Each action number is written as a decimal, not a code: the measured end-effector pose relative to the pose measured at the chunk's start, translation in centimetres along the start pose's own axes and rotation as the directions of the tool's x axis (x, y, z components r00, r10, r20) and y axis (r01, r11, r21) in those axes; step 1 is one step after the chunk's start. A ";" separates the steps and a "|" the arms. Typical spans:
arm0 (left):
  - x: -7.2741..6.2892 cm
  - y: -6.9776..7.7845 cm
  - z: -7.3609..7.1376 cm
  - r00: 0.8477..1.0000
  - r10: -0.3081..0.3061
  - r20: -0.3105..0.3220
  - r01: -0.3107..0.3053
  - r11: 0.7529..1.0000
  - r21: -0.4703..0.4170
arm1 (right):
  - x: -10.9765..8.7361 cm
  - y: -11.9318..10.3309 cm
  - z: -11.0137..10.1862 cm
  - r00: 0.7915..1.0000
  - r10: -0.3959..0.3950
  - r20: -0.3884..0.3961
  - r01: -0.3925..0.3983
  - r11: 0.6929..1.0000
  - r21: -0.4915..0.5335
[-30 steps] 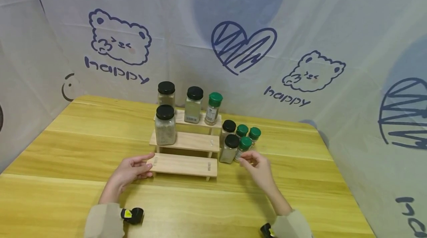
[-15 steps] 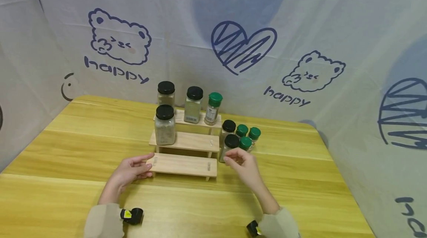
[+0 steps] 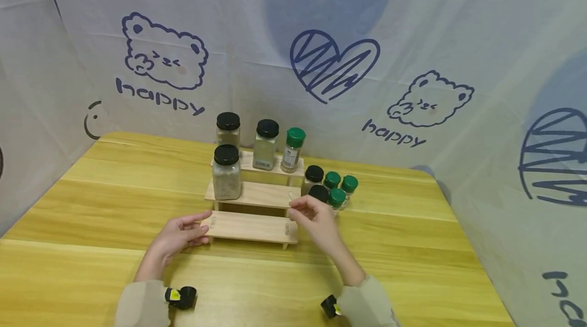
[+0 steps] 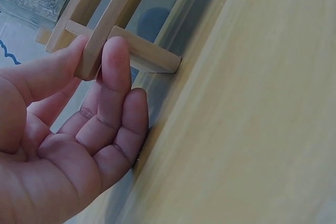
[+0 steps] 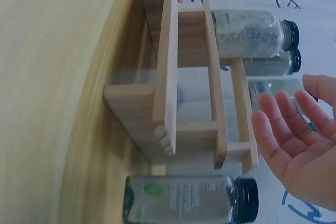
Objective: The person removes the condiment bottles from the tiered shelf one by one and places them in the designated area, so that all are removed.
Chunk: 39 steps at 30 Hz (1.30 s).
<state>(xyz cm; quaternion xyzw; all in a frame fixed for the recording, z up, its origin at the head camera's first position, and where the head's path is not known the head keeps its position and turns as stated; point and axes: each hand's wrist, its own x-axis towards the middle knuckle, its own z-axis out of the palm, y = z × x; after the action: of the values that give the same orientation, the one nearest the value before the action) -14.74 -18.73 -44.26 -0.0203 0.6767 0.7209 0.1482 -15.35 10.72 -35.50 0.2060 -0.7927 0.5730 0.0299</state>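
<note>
My left hand [image 3: 176,235] pinches the left end of the lowest step of a three-tier wooden rack [image 3: 249,226]; in the left wrist view its thumb and a finger grip the board. Beside the right end of the middle tier is my right hand [image 3: 321,225], its fingers loosely bent with nothing held, as the right wrist view shows. A glass jar with a black lid [image 3: 227,182] stands on the middle tier at the left. Two black-lidded jars [image 3: 265,153] and a green-capped shaker [image 3: 291,158] are on the top tier.
To the right of the rack cluster black-lidded jars [image 3: 314,174] and green-capped shakers [image 3: 349,184], partly behind my right hand. One jar [image 5: 181,200] stands close to the rack's end in the right wrist view. A printed cloth [image 3: 257,77] hangs behind the wooden table [image 3: 403,245].
My right hand has moved left, from the front green-capped shaker past the front black-lidded jar to the rack's right end. My left hand stays on the lowest step.
</note>
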 end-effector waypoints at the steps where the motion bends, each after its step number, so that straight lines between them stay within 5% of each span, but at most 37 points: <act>1: 0.0 0.0 0.0 1.000 0.002 0.002 -0.002 1.000 0.002 | 0.2 -0.2 0.2 1.000 -0.004 0.000 0.004 1.000 -0.006; 39: -0.2 0.1 0.0 1.000 -0.006 -0.025 0.007 1.000 0.014 | 7.3 -4.2 6.3 0.963 -0.264 -0.046 0.267 0.959 0.096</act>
<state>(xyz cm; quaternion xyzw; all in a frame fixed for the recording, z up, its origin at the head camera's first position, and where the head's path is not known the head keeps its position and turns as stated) -14.53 -18.76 -44.12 -0.0306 0.6834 0.7154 0.1423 -19.37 1.73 -31.84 0.3024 -0.7272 0.6065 0.1089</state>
